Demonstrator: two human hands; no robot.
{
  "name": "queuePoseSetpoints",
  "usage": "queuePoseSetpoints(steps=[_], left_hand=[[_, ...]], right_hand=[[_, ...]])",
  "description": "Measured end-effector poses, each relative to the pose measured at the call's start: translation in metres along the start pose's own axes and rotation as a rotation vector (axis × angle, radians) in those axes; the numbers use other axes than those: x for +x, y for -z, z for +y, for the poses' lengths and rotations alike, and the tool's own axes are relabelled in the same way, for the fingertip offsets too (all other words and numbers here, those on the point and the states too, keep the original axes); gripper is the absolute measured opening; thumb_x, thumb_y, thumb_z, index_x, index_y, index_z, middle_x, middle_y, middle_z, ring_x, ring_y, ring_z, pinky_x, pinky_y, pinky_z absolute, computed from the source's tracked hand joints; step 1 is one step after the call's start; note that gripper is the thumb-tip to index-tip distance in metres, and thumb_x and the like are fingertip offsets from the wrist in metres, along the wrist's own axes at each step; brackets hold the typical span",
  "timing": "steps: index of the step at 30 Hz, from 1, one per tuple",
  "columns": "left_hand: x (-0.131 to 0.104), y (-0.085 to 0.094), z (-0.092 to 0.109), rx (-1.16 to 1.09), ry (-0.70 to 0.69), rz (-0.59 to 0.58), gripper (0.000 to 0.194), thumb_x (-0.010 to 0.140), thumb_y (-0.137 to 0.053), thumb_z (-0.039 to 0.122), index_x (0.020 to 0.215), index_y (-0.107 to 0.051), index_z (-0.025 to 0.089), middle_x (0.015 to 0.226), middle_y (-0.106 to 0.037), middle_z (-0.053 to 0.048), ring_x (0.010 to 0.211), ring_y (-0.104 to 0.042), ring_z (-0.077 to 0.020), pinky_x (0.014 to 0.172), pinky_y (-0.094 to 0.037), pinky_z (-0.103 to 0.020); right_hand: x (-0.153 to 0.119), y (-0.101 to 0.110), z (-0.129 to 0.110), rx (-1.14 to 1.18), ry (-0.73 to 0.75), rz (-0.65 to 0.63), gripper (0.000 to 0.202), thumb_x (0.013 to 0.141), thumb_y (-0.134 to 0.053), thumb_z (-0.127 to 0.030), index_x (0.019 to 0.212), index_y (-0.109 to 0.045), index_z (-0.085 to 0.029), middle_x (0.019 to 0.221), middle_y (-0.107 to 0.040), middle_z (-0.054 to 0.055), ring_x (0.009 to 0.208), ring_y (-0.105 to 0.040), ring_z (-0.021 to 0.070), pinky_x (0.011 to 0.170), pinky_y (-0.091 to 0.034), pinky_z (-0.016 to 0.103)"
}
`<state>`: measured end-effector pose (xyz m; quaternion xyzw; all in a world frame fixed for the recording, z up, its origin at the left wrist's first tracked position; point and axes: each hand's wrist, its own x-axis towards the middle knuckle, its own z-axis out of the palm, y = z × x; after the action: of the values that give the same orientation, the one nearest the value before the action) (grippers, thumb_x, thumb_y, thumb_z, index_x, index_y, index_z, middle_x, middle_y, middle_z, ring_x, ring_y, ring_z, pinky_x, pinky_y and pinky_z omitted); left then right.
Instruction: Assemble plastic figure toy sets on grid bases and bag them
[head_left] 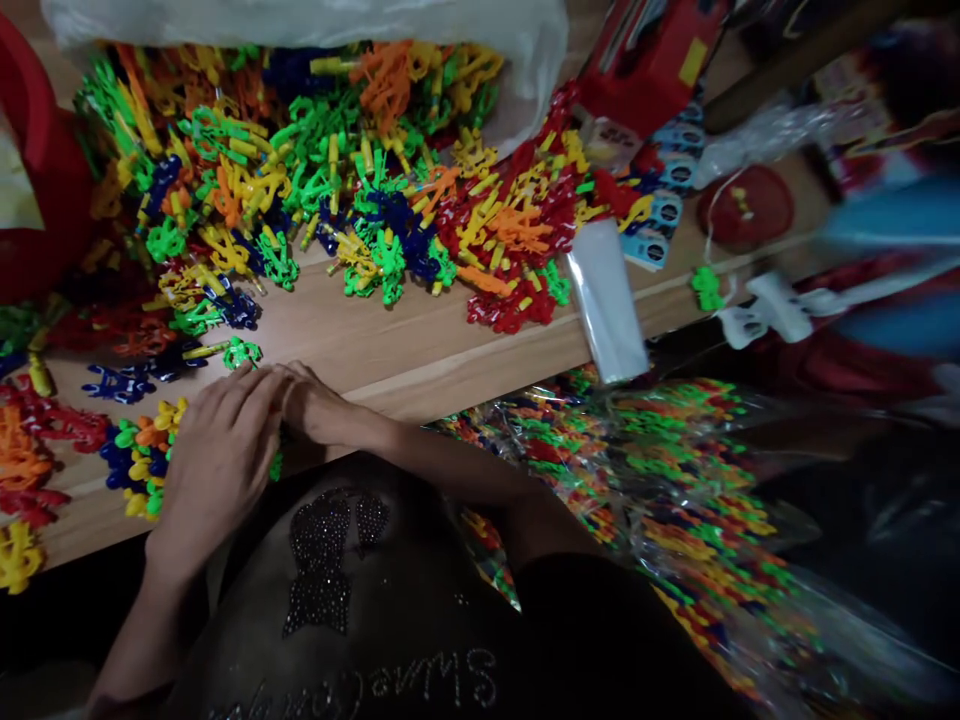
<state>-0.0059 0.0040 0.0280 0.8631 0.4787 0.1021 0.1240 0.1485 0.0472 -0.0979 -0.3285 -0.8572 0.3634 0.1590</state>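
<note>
My left hand [223, 440] is bent with its fingers curled together and pressed against my right hand [309, 402] at the table's near edge. Both sets of fingertips are covered, so what they hold, if anything, stays hidden. A bit of green plastic [277, 464] peeks out below the fingers. Just beyond my left fingers lies a bright green plastic piece [242, 352] with a yellow tube-like part. Beside my left wrist sits a cluster of rounded yellow, blue, green and orange pieces [142, 455]. Dark blue figure-like pieces [120, 383] lie further left.
A large heap of colourful plastic pieces [322, 170] spills from a white bag [315, 22] across the wooden table [360, 345]. A red container [41, 150] stands left, a red box [637, 65] at the back right. Clear packets [598, 300] overhang the edge; filled bags [637, 450] lie below.
</note>
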Motion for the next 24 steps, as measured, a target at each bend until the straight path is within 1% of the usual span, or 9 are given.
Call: queuePoseSetpoints(steps=[3,5,8,10,13,15,18,20,24], left_hand=[[-0.002,-0.001,-0.004,0.045,-0.031,-0.005,0.043,0.111,-0.042,0.029,0.148,-0.059,0.017,0.14,-0.071,-0.017,0.131,-0.066,-0.0352,0.111,-0.054,-0.054],[-0.005,-0.002,-0.007,0.064,-0.05,0.009,0.041,0.111,-0.042,0.028,0.145,-0.061,0.013,0.134,-0.073,-0.018,0.123,-0.068,-0.0355,0.105,-0.056,-0.053],[-0.006,-0.005,-0.008,0.054,-0.083,0.056,0.039,0.111,-0.045,0.026,0.141,-0.062,0.009,0.131,-0.074,-0.018,0.122,-0.068,-0.0356,0.104,-0.057,-0.053],[-0.003,-0.008,-0.009,0.04,-0.089,0.091,0.038,0.11,-0.046,0.025,0.14,-0.063,0.009,0.132,-0.074,-0.017,0.123,-0.067,-0.0356,0.107,-0.056,-0.054],[0.005,-0.013,-0.009,0.028,-0.102,0.123,0.036,0.109,-0.048,0.022,0.138,-0.064,0.009,0.134,-0.073,-0.017,0.125,-0.067,-0.0355,0.111,-0.054,-0.055],[0.011,-0.015,-0.008,0.027,-0.105,0.137,0.036,0.108,-0.049,0.021,0.138,-0.065,0.008,0.136,-0.072,-0.018,0.126,-0.068,-0.0358,0.113,-0.053,-0.056],[0.015,-0.014,-0.006,0.025,-0.084,0.146,0.035,0.109,-0.048,0.02,0.137,-0.065,0.008,0.138,-0.071,-0.019,0.128,-0.068,-0.0354,0.117,-0.051,-0.058],[0.014,-0.01,-0.002,0.025,-0.069,0.145,0.035,0.11,-0.047,0.021,0.138,-0.064,0.009,0.141,-0.071,-0.019,0.133,-0.067,-0.035,0.121,-0.048,-0.059],[0.011,-0.002,0.006,0.027,-0.051,0.148,0.037,0.111,-0.048,0.026,0.142,-0.061,0.012,0.146,-0.068,-0.019,0.144,-0.06,-0.0344,0.127,-0.042,-0.061]], right_hand=[[-0.006,0.032,0.011,-0.03,0.028,0.037,0.032,0.101,-0.053,-0.006,0.129,-0.06,-0.019,0.136,-0.069,0.009,0.13,-0.057,0.0252,0.115,-0.049,0.046],[-0.018,0.066,0.026,-0.071,-0.03,0.198,0.038,0.104,-0.047,-0.008,0.137,-0.059,-0.022,0.142,-0.067,0.009,0.135,-0.055,0.0244,0.119,-0.047,0.048],[-0.043,0.117,0.056,-0.195,-0.274,0.451,0.05,0.101,-0.042,-0.004,0.143,-0.06,-0.025,0.151,-0.06,0.01,0.145,-0.048,0.0293,0.125,-0.04,0.059],[-0.056,0.135,0.073,-0.286,-0.446,0.478,0.063,0.093,-0.044,0.002,0.15,-0.057,-0.021,0.158,-0.054,0.014,0.148,-0.046,0.0339,0.125,-0.039,0.062],[-0.066,0.126,0.079,-0.352,-0.533,0.39,0.078,0.083,-0.043,0.008,0.159,-0.048,-0.012,0.16,-0.049,0.023,0.148,-0.046,0.0373,0.126,-0.041,0.062],[-0.066,0.105,0.07,-0.336,-0.471,0.359,0.079,0.084,-0.042,0.007,0.16,-0.046,-0.013,0.157,-0.051,0.022,0.147,-0.048,0.036,0.125,-0.043,0.061],[-0.063,0.082,0.05,-0.25,-0.326,0.363,0.069,0.091,-0.041,0.001,0.156,-0.051,-0.02,0.146,-0.059,0.016,0.139,-0.055,0.0311,0.122,-0.049,0.054],[-0.061,0.083,0.044,-0.214,-0.276,0.38,0.056,0.097,-0.039,-0.003,0.146,-0.059,-0.021,0.133,-0.065,0.013,0.128,-0.061,0.0287,0.115,-0.054,0.05],[-0.052,0.113,0.055,-0.291,-0.297,0.444,0.034,0.104,-0.04,-0.01,0.12,-0.069,-0.018,0.117,-0.068,0.013,0.115,-0.062,0.029,0.107,-0.054,0.049]])
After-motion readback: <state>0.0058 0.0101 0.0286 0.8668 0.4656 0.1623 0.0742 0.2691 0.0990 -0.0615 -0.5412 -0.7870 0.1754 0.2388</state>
